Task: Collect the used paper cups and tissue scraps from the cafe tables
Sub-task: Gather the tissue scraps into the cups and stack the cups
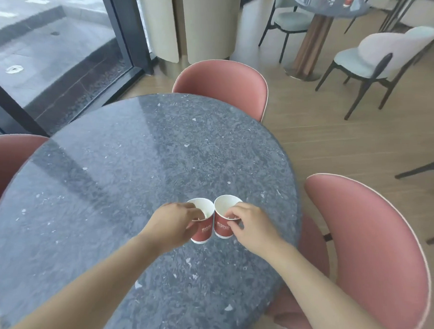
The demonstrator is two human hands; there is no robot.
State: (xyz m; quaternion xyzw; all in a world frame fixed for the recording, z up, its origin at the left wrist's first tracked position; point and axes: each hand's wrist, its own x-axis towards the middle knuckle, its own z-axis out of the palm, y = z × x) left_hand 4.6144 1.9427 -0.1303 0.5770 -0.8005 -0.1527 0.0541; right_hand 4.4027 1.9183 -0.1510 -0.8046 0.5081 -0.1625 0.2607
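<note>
head view: left hand [173,224] pinches rim of left red paper cup [203,223], fingertips inside. right hand [251,228] pinches rim of right red paper cup [224,220] likewise. cups upright, side by side, touching, near right edge of round grey table [136,160]. pink chairs [371,245] around.

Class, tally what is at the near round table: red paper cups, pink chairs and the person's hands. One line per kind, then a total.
Red paper cups: 2
Pink chairs: 3
Hands: 2
Total: 7
</note>
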